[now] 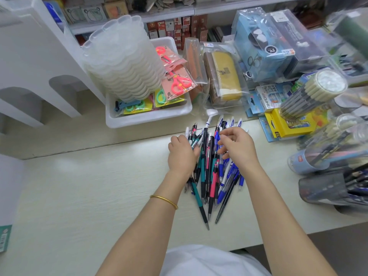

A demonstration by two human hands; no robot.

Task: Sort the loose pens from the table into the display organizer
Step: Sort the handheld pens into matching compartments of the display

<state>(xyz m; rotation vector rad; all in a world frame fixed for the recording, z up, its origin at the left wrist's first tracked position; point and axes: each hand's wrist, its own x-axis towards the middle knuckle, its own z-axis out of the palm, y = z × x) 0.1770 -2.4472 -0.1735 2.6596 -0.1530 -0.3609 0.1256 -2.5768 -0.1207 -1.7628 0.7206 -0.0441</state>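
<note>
A pile of loose pens (211,172), teal, black, pink, blue and white, lies on the pale table (99,186) in the middle of the view. My left hand (182,154) sits on the pile's left side, its fingers curled round a few pens, a teal one among them. My right hand (237,146) hovers over the pile's upper right with fingers bent among the pens; whether it grips one is hidden. A white display organizer (33,62) with arched openings stands at the far left.
A white bin (147,116) of packaged scissors with stacked clear trays (123,58) stands behind the pile. Pencil cases (223,74), a yellow box (286,124) and pen tubs (330,156) crowd the right side. Shelves run along the back.
</note>
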